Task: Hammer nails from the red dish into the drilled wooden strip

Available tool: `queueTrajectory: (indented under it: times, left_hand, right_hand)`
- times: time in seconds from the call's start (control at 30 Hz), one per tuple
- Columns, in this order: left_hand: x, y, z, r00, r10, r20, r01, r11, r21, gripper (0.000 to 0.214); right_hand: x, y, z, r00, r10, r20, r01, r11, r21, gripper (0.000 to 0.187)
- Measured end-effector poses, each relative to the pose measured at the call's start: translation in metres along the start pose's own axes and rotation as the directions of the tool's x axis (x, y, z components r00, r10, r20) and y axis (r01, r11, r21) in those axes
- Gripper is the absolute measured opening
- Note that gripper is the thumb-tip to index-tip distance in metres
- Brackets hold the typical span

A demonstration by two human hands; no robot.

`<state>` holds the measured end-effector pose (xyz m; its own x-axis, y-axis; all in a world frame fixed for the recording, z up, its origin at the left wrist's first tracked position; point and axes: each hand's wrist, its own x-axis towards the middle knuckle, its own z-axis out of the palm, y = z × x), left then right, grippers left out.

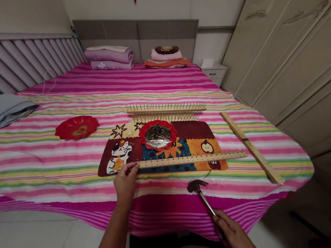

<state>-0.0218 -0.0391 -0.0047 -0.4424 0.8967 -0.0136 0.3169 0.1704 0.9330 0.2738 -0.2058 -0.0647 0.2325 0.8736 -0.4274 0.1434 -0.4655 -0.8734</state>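
Observation:
My left hand (127, 177) is closed, thumb and fingertips pinched at the left end of a pale wooden strip (184, 160). Nails stick up along that strip; whether a nail is also between my fingertips, I cannot tell. My right hand (229, 226) is wrapped round the handle of a claw hammer (197, 185), its dark head over the near side of the bed. Beneath the strip lies a patterned mat (182, 169) with a cat drawing. On the mat stands a red scalloped dish (174, 133) holding many nails (157, 135).
Beyond the mat lie wooden strips (166, 108) bristling with upright nails. Another red dish (76, 128) is at the left. More wooden strips (252, 148) lie at the right on the striped bedsheet (47, 161). Grey cloth (5, 110) and folded bedding (110, 58) are farther off.

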Motion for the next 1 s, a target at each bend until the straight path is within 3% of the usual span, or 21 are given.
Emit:
queueTrajectory:
  times: [0.2,0.3,0.37,0.5,0.7,0.9,1.0]
  left_hand:
    - [0.005,-0.01,0.0,0.986,0.162,0.028,-0.164,0.977,0.134,0.023]
    - [0.007,-0.018,0.004,0.982,0.185,0.026,-0.187,0.974,0.125,0.026]
    - [0.007,-0.022,0.006,0.976,0.216,0.024,-0.218,0.966,0.137,0.026]
    - [0.007,-0.023,0.006,0.95,0.311,0.043,-0.313,0.928,0.205,0.023]
    - [0.005,-0.02,0.006,0.91,0.405,0.085,-0.412,0.867,0.282,0.018]
    - [0.006,-0.026,0.006,0.904,0.416,0.102,-0.425,0.841,0.335,0.018]
    - [0.006,-0.027,0.006,0.909,0.407,0.093,-0.413,0.845,0.341,0.017]
  right_hand:
    - [-0.013,-0.038,0.01,0.973,-0.174,0.151,0.187,0.979,-0.076,0.042]
    - [-0.015,-0.072,0.022,0.928,-0.185,0.322,0.231,0.967,-0.11,0.044]
    - [-0.012,-0.095,0.032,0.901,-0.214,0.377,0.277,0.953,-0.122,0.041]
    - [0.003,-0.128,0.058,0.861,-0.302,0.408,0.374,0.921,-0.107,0.035]
    - [0.018,-0.153,0.089,0.819,-0.391,0.421,0.488,0.86,-0.151,0.027]
    - [0.02,-0.168,0.099,0.775,-0.468,0.425,0.599,0.759,-0.255,0.028]
    - [0.017,-0.17,0.095,0.783,-0.424,0.456,0.57,0.782,-0.252,0.028]
